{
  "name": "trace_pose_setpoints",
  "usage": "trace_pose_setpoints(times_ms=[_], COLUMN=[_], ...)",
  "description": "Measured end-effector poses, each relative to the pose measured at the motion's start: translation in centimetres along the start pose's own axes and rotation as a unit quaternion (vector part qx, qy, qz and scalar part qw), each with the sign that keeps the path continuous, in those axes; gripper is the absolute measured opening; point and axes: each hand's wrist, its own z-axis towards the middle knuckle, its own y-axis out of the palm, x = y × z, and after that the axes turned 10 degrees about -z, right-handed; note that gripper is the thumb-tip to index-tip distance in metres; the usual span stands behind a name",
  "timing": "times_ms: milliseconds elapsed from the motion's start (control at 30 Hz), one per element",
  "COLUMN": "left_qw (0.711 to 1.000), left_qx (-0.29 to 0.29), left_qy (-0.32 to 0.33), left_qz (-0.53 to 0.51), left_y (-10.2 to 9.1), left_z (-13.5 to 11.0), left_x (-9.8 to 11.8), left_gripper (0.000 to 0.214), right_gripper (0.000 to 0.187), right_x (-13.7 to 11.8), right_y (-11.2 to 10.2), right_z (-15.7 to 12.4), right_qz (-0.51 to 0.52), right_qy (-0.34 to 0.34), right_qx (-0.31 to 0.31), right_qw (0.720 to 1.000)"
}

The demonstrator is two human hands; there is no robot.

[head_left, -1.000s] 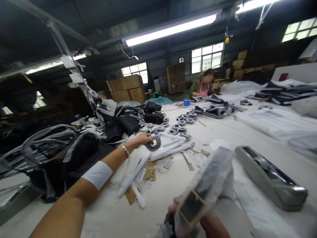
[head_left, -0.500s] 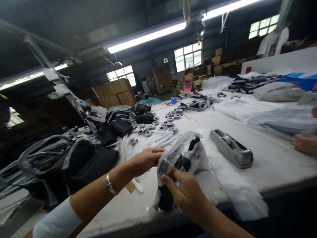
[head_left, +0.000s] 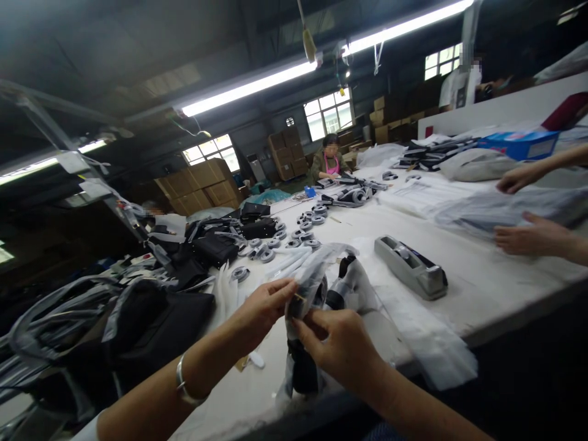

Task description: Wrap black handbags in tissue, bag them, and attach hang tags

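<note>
A black strap (head_left: 304, 373) with a gold-coloured metal fitting is partly covered by translucent wrapping film (head_left: 316, 272) and stands in loops at the table's near edge. My right hand (head_left: 342, 343) grips the covered strap just below the fitting, thumb towards me. From the left, my left hand (head_left: 266, 303) pinches the strap's wrapped edge near the fitting; its fingertips are partly hidden. Close beyond lie white strips (head_left: 287, 262) and rolled straps (head_left: 239, 274).
A grey tape dispenser (head_left: 410, 266) stands on the white table (head_left: 500, 269), right of my hands. Black bags (head_left: 165, 324) crowd the left. A co-worker's hands (head_left: 537, 239) touch a plastic-covered bundle at right; another person (head_left: 331, 162) sits across the table.
My left hand's fingers have closed onto the wrapped strap's edge. My right hand keeps its grip. The view has shifted right, and more of the co-worker's hands shows.
</note>
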Motion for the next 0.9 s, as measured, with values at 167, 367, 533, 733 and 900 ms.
trace_pose_setpoints(times_ms=[167, 367, 533, 733, 900], left_qw=[0.999, 0.998, 0.987, 0.972, 0.963], left_qx=[0.011, 0.057, 0.128, 0.202, 0.234], left_qy=[0.020, 0.038, 0.063, 0.079, 0.107], left_qz=[0.029, -0.012, -0.076, -0.092, -0.080], left_y=[0.3, -0.5, -1.4, -2.4, -3.1], left_z=[-0.6, -1.6, -1.5, -1.9, -3.0], left_x=[-0.4, -1.0, -1.7, -2.3, -3.1], left_gripper=[0.037, 0.036, 0.037, 0.044, 0.045], right_gripper=[0.041, 0.029, 0.056, 0.039, 0.023], right_x=[1.5, 8.2, 10.8, 15.5, 21.8], right_y=[0.3, 3.3, 6.7, 6.9, 6.8], right_z=[-0.7, -2.8, -2.6, 1.3, 4.8], right_qz=[0.088, 0.063, 0.065, -0.024, -0.161], right_qy=[-0.033, 0.114, 0.124, 0.127, 0.137], right_qx=[-0.018, 0.116, 0.043, -0.064, -0.154], right_qw=[0.995, 0.985, 0.989, 0.990, 0.965])
